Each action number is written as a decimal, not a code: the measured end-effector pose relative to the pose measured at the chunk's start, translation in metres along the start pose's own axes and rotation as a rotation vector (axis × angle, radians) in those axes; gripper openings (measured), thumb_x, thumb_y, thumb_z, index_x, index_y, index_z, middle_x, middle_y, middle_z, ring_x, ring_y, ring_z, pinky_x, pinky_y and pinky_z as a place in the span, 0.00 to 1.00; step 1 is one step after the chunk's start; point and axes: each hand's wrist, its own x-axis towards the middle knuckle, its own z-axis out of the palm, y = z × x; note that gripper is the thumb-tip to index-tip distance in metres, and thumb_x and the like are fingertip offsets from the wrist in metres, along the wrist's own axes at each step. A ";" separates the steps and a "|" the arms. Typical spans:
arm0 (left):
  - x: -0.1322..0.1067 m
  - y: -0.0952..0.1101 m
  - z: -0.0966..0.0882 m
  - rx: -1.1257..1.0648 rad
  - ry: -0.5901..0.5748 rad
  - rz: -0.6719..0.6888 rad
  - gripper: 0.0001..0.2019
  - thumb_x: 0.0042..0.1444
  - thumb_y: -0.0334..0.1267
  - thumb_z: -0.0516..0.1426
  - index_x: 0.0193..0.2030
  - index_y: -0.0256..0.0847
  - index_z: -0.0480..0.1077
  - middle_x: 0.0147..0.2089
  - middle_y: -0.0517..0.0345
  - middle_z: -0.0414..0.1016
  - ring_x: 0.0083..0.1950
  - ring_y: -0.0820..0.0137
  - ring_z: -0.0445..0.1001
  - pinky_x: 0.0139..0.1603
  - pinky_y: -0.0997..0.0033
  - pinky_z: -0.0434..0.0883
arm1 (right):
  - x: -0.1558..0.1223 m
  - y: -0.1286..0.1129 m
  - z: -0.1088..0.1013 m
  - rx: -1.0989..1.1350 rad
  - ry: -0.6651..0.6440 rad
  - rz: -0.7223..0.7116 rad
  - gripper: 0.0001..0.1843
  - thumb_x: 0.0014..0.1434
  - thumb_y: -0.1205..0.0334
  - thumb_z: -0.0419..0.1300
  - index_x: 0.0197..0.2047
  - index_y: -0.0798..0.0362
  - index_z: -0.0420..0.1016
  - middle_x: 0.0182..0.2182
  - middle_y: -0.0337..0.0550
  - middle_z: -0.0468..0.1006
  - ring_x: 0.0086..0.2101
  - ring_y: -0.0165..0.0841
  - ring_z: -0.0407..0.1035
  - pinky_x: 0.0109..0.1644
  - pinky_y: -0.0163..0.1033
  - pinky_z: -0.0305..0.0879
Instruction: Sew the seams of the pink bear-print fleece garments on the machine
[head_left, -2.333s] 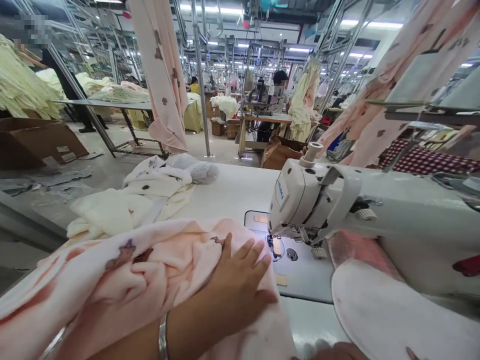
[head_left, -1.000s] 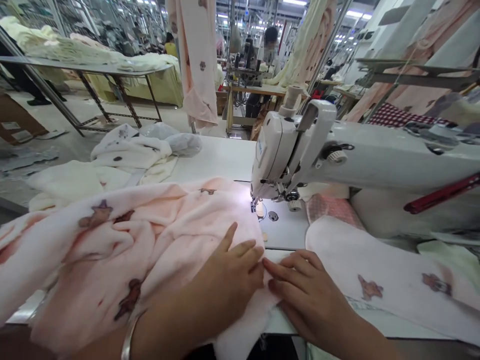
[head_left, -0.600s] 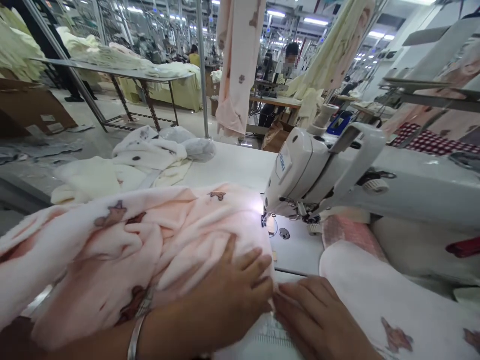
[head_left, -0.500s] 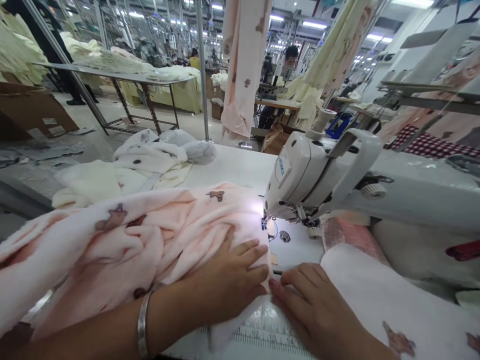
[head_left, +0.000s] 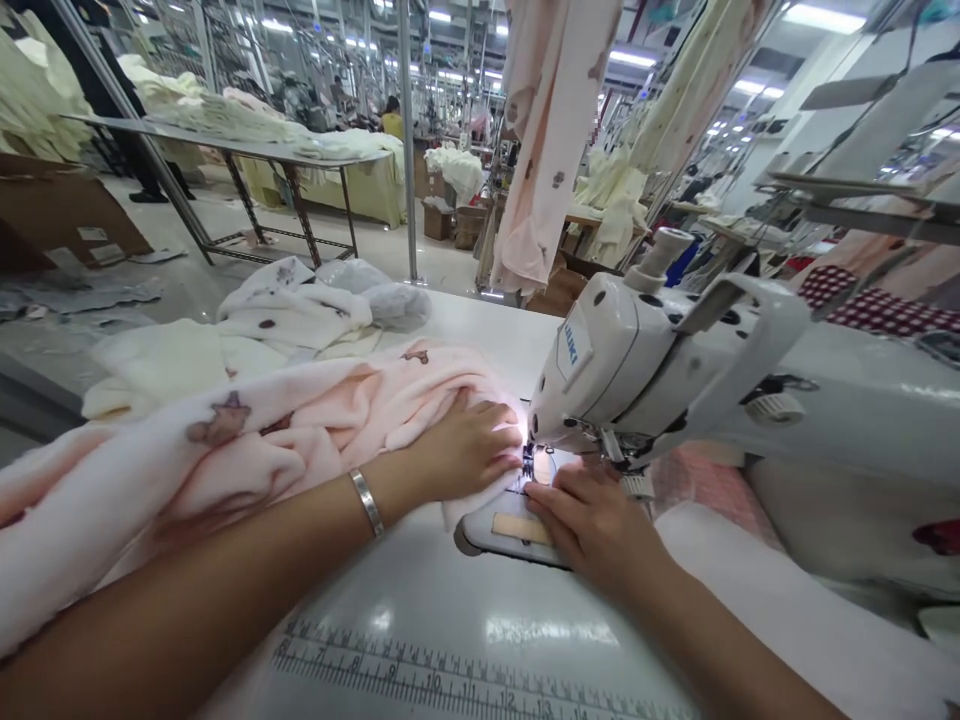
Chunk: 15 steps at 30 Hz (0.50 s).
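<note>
Pale pink plush fabric [head_left: 322, 430] with brown animal prints lies bunched on the left of the sewing table, its right edge running under the presser foot [head_left: 529, 462] of a white sewing machine [head_left: 600, 350]. My left hand [head_left: 476, 448], a silver bangle at its wrist, rests flat on the fabric just left of the foot, fingers stretched out. Close to the foot on the right, my right hand [head_left: 596, 505] has its fingers bent together at the fabric's edge. Its fingertips partly hide that edge. The machine's lamp lights the spot between both hands.
A printed ruler [head_left: 450, 685] runs along the table's front. White and cream cloth pieces [head_left: 292, 310] lie at the back left. Pink fabric [head_left: 544, 150] hangs behind the machine. More pale cloth [head_left: 757, 560] lies right of my right arm. A cardboard box [head_left: 67, 215] stands on the floor.
Both hands have moved forward toward the presser foot, and the fabric's edge has gone with them. The table's front and more of the ruler now show. The view has shifted slightly.
</note>
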 end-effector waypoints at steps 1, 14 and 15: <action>0.002 -0.002 0.000 0.004 0.000 -0.001 0.08 0.62 0.39 0.49 0.37 0.41 0.67 0.46 0.56 0.69 0.44 0.66 0.66 0.49 0.58 0.59 | 0.000 0.000 -0.001 0.006 0.002 -0.001 0.10 0.61 0.67 0.53 0.42 0.54 0.75 0.31 0.45 0.73 0.33 0.34 0.66 0.39 0.41 0.61; -0.084 0.124 0.000 0.225 -0.002 -0.017 0.14 0.56 0.43 0.53 0.49 0.54 0.70 0.47 0.53 0.74 0.50 0.55 0.69 0.45 0.52 0.66 | -0.038 -0.070 -0.034 0.428 -0.159 -0.205 0.06 0.63 0.62 0.53 0.39 0.49 0.70 0.39 0.38 0.79 0.49 0.32 0.68 0.55 0.39 0.63; -0.079 0.117 -0.003 0.225 0.000 -0.027 0.15 0.57 0.44 0.53 0.50 0.51 0.69 0.48 0.51 0.73 0.51 0.55 0.68 0.45 0.52 0.66 | -0.046 -0.073 -0.036 0.462 -0.216 -0.209 0.06 0.63 0.62 0.53 0.38 0.47 0.71 0.37 0.35 0.80 0.47 0.30 0.70 0.55 0.36 0.64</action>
